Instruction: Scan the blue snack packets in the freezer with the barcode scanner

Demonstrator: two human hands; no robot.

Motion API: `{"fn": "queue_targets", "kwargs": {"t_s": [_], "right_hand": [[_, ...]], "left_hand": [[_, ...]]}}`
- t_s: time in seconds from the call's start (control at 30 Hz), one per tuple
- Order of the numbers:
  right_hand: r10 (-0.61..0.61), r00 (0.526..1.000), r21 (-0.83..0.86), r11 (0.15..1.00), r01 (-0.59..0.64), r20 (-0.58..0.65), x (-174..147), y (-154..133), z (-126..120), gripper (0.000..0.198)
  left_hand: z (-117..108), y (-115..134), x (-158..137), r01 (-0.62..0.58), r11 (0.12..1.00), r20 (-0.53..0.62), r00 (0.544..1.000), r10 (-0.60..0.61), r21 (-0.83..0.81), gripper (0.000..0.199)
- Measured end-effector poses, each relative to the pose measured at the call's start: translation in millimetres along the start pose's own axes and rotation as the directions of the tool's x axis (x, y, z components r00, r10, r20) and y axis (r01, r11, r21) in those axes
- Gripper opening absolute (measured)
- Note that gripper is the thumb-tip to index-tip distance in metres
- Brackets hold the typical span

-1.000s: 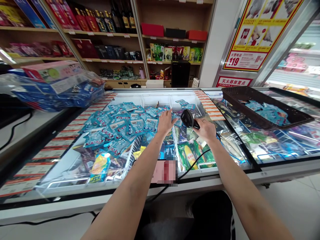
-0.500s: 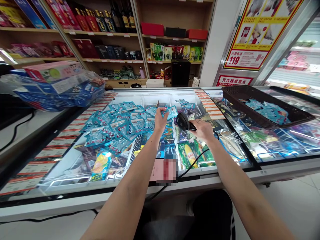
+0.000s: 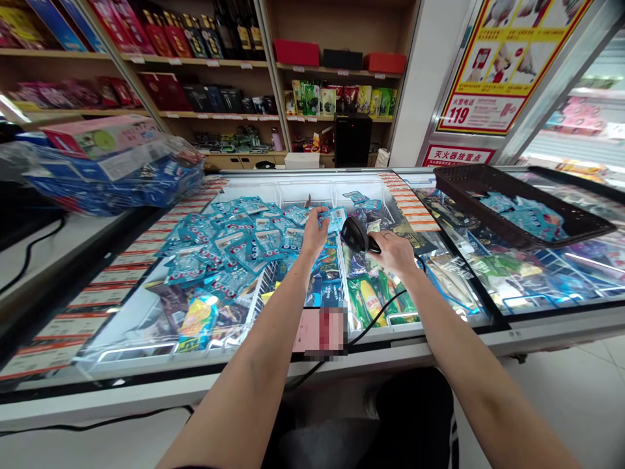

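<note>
Between the fingers of my left hand [image 3: 316, 229] is a small blue packet [image 3: 336, 219], its barcode side up. My right hand [image 3: 396, 253] is wrapped round the handle of a black barcode scanner [image 3: 355, 235], whose head faces the packet from close by on the right. Left of my hands, a heap of similar blue packets [image 3: 234, 244] lies spread over the glass top of a chest freezer [image 3: 131, 326]. A few more blue packets [image 3: 364, 200] lie beyond the scanner. The scanner's black cable [image 3: 378, 319] runs down toward the freezer's front edge.
A brown basket [image 3: 459, 195] with blue packets inside stands on the glass at right. Plastic-wrapped blue packages with a pink box [image 3: 102, 137] on top sit at left. A pink card [image 3: 307, 329] lies at the front edge. Stocked shelves [image 3: 205, 117] stand behind.
The scanner has shifted very slightly left, nearer the packet. Otherwise both hands keep their holds, and the heap looks the same.
</note>
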State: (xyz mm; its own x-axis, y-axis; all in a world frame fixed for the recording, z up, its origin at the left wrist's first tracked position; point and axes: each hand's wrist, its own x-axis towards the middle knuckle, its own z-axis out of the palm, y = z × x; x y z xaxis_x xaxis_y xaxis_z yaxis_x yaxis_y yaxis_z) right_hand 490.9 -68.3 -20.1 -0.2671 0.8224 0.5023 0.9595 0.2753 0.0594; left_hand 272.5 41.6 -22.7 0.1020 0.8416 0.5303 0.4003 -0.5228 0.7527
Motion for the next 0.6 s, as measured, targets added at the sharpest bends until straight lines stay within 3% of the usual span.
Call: {"fn": "queue_targets", "kwargs": {"t_s": [0.6], "right_hand": [[-0.013,1.000,0.003,1.000,0.013,-0.011,2.4,-0.3,2.8,0.036]], "left_hand": [[4.4,-2.4,2.4,-0.053,0.997,0.023,0.998,0.052,0.049,0.024]]}}
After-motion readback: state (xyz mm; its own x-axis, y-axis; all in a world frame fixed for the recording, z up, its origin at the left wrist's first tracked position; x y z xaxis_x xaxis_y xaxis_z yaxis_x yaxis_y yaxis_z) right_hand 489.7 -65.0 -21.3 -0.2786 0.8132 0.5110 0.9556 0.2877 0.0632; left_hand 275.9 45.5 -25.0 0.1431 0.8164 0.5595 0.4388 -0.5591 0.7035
